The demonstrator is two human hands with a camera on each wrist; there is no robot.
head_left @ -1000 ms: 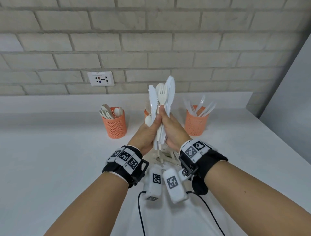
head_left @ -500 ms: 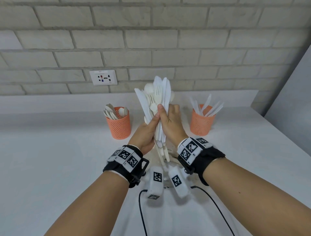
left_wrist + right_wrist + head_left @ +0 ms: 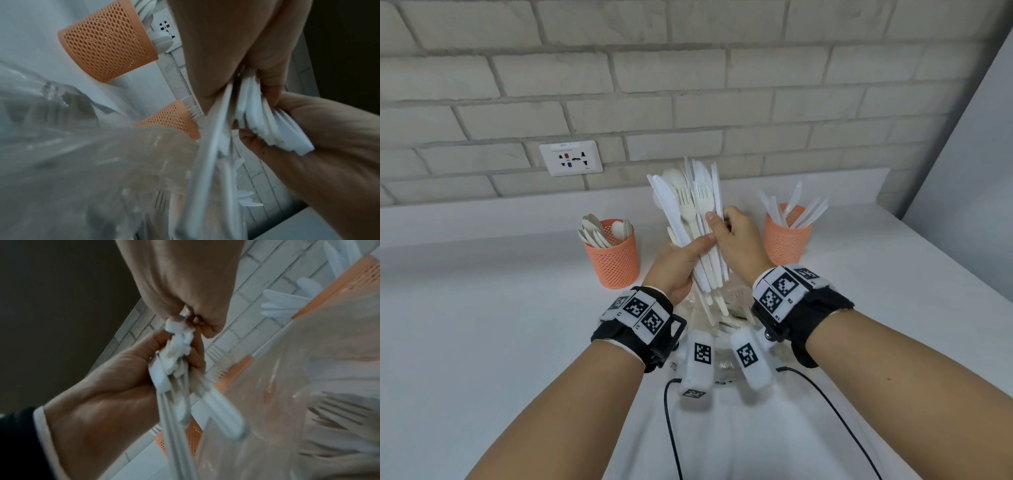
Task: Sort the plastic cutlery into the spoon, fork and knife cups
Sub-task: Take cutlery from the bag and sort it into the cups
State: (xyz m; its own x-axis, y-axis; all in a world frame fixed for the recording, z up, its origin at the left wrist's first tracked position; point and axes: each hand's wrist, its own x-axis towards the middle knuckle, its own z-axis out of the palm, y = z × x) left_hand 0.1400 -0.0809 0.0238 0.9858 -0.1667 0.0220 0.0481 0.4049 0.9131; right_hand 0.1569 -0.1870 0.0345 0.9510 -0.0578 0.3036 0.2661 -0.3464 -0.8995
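Observation:
A fanned bundle of white plastic cutlery (image 3: 693, 209) stands upright between both hands, with knives, forks and a spoon mixed in it. My left hand (image 3: 688, 253) grips the handles from the left, thumb across the front. My right hand (image 3: 722, 226) pinches the right-side pieces a little higher. In the wrist views the handles (image 3: 257, 123) (image 3: 174, 356) are clamped between the two hands. An orange mesh cup of spoons (image 3: 614, 258) stands left, and a cup of knives (image 3: 786, 240) right. The cup of forks (image 3: 171, 121) is hidden behind my hands in the head view.
A clear plastic bag (image 3: 726, 308) with more cutlery lies on the white counter (image 3: 482, 325) under my wrists. Two black cables (image 3: 671, 428) run toward me. A brick wall with a socket (image 3: 570, 158) is behind, and a grey panel (image 3: 969, 164) at the right.
The tight bundle has spread into a fan that leans left. My right hand has slid up along its right side, and my left thumb now lies across the front.

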